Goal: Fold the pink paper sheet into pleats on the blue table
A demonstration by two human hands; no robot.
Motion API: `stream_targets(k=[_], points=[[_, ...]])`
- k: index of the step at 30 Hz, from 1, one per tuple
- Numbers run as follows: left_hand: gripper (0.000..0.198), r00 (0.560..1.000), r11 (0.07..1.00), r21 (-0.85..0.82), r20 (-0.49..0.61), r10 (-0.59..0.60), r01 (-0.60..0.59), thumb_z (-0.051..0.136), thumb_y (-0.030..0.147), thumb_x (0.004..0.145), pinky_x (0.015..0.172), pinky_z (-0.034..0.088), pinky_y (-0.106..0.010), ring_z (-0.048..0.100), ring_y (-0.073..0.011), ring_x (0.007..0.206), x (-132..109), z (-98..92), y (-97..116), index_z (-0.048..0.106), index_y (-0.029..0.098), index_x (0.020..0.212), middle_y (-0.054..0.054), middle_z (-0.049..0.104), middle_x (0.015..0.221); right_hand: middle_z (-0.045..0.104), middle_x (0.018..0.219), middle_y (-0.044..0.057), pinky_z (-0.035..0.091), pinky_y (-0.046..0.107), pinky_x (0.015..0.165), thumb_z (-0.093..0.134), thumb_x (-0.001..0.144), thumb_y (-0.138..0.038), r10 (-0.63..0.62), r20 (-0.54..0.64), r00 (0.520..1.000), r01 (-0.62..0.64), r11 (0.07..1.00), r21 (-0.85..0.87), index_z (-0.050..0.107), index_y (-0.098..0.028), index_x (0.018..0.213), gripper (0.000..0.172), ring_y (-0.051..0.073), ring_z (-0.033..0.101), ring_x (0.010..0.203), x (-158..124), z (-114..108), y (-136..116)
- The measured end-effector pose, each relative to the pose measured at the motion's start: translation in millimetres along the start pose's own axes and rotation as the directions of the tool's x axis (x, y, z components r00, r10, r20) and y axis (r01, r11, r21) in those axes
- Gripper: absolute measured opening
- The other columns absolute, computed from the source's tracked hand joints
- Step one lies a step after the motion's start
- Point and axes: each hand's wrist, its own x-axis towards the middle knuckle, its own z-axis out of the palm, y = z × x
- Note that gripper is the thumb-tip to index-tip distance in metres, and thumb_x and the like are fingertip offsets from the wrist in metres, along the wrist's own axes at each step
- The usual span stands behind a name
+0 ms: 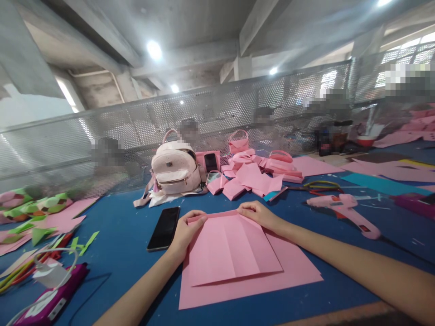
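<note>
A creased pink paper piece [234,251] lies over a larger pink sheet [295,267] on the blue table. My left hand [190,228] is closed on the far left corner of the creased piece, thumb on top. My right hand [256,215] pinches its far right edge with bent fingers. The far edge between the hands is folded in a narrow strip. A black phone [164,228] lies just left of my left hand.
Beyond my hands stand a cream backpack [176,167] and a heap of pink paper pieces [251,176]. A pink glue gun [346,210] with its cord lies right. At the left are a purple power strip [57,299], scissors and green scraps. A perforated metal screen [217,113] runs behind.
</note>
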Motion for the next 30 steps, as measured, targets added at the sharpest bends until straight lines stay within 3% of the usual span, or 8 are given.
stream_targets(k=[11,30], points=[[0.018,0.995,0.990,-0.117,0.071,-0.075,0.083,0.064,0.029,0.091,0.070,0.055,-0.031,0.064,-0.0150,0.079,2,-3.3,-2,0.063,0.013,0.098,-0.002,0.065,0.094,0.040,0.063,-0.003,0.031,0.028,0.063,0.058,0.082,-0.060,-0.018,0.015,1.000,0.016,0.997,0.077,0.047,-0.019,0.059,0.048,0.014,0.038,0.064,1,-2,2],[0.022,0.976,0.959,-0.232,0.177,-0.126,0.166,0.062,0.031,0.093,0.070,0.056,-0.031,0.064,-0.0149,0.080,7,-13.5,-7,0.062,0.014,0.105,-0.004,0.064,0.098,0.040,0.065,-0.003,0.029,0.028,0.061,0.057,0.084,-0.060,-0.027,0.049,0.998,0.021,0.992,0.122,0.047,-0.019,0.063,0.048,0.014,0.037,0.064,-1,-3,1]])
